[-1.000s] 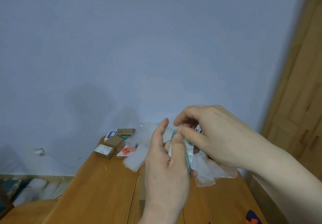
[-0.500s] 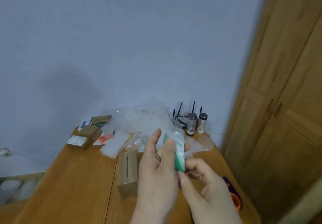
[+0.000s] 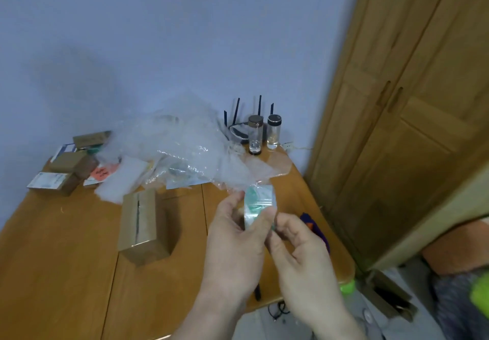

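Observation:
A small clear plastic bag with a green item inside is held up above the wooden table. My left hand grips it from the left, thumb and fingers curled round it. To the right and slightly lower, my right hand pinches the bag's lower right edge with its fingertips. The bottom of the bag is hidden behind my fingers.
A brown cardboard box stands left of my hands. Crumpled clear plastic wrap, small cardboard boxes, two glass vials and a black router crowd the table's far side. A wooden wardrobe stands right.
The view tilted down and right, uncovering the table, box and wardrobe. My right hand dropped from above the bag to its lower right edge. My left hand kept its hold.

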Tool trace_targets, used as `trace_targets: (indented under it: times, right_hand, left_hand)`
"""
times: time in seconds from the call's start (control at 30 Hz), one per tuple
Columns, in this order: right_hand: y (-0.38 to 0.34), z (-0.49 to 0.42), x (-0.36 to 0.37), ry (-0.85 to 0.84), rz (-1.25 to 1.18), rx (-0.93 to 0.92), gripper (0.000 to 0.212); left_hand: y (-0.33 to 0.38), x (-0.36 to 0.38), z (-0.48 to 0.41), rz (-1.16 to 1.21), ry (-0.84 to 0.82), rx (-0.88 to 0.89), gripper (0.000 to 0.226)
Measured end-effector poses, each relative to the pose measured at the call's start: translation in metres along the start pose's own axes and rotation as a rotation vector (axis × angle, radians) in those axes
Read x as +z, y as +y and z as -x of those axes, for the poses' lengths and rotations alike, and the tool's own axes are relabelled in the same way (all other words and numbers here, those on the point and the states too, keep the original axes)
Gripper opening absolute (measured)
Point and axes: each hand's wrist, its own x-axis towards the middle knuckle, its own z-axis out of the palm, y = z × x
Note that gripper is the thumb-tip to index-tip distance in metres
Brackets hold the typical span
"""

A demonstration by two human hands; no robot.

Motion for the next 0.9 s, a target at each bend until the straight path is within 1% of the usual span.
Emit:
trace_targets:
  times: [0.07, 0.1, 0.13, 0.23, 0.27, 0.3, 0.33, 0.4, 0.43, 0.47, 0.53, 0.6, 0.67, 0.7, 0.77, 0.83, 0.87, 0.9]
  right_hand:
    - [0.025, -0.01, -0.006, 0.006, 0.174, -0.008, 0.016]
    - [0.038, -0.014, -0.009, 0.006, 0.28, -0.031, 0.015]
    - [0.051, -0.019, -0.012, 0.002, 0.394, -0.066, 0.016]
    - [0.091, -0.031, -0.017, -0.049, 0.708, -0.162, 0.022]
    - [0.107, -0.034, -0.017, -0.082, 0.795, -0.177, 0.021]
    - [0.123, -0.037, -0.017, -0.111, 0.869, -0.19, 0.02]
    - [0.139, -0.04, -0.017, -0.13, 0.931, -0.206, 0.018]
    - [0.177, -0.045, -0.013, -0.157, 1.023, -0.242, 0.012]
    - [0.194, -0.047, -0.01, -0.166, 1.056, -0.27, 0.011]
    - [0.209, -0.049, -0.006, -0.181, 1.091, -0.296, 0.01]
    - [0.235, -0.05, 0.002, -0.232, 1.145, -0.31, 0.017]
    - [0.256, -0.05, 0.009, -0.286, 1.177, -0.299, 0.016]
    - [0.272, -0.051, 0.014, -0.318, 1.191, -0.264, 0.016]
    - [0.279, -0.051, 0.016, -0.328, 1.188, -0.25, 0.019]
    - [0.288, -0.05, 0.018, -0.322, 1.179, -0.231, 0.02]
    - [0.295, -0.048, 0.02, -0.299, 1.172, -0.241, 0.017]
    - [0.298, -0.047, 0.02, -0.296, 1.168, -0.241, 0.018]
    - [0.301, -0.046, 0.02, -0.295, 1.163, -0.243, 0.017]
  left_hand:
    - [-0.02, 0.007, -0.015, -0.235, 0.041, 0.087, 0.031]
    - [-0.03, 0.011, -0.023, -0.348, 0.048, 0.126, 0.032]
    - [-0.039, 0.013, -0.03, -0.438, 0.049, 0.153, 0.038]
    - [-0.073, 0.018, -0.05, -0.688, 0.043, 0.187, 0.074]
    - [-0.086, 0.019, -0.056, -0.776, 0.042, 0.226, 0.077]
    - [-0.101, 0.02, -0.062, -0.872, 0.018, 0.297, 0.073]
    - [-0.116, 0.021, -0.069, -0.977, -0.038, 0.386, 0.063]
    - [-0.154, 0.024, -0.082, -1.183, -0.235, 0.542, 0.043]
    - [-0.173, 0.024, -0.088, -1.261, -0.331, 0.575, 0.042]
    - [-0.192, 0.024, -0.095, -1.316, -0.4, 0.599, 0.046]
    - [-0.223, 0.024, -0.106, -1.383, -0.479, 0.606, 0.049]
    - [-0.241, 0.026, -0.115, -1.452, -0.571, 0.608, 0.04]
    - [-0.256, 0.028, -0.124, -1.485, -0.598, 0.667, 0.031]
    - [-0.26, 0.029, -0.127, -1.495, -0.607, 0.677, 0.032]
    - [-0.266, 0.03, -0.13, -1.512, -0.606, 0.68, 0.044]
    - [-0.276, 0.03, -0.132, -1.521, -0.589, 0.695, 0.047]
    - [-0.281, 0.03, -0.132, -1.512, -0.582, 0.691, 0.043]
    - [-0.284, 0.03, -0.133, -1.502, -0.573, 0.684, 0.033]
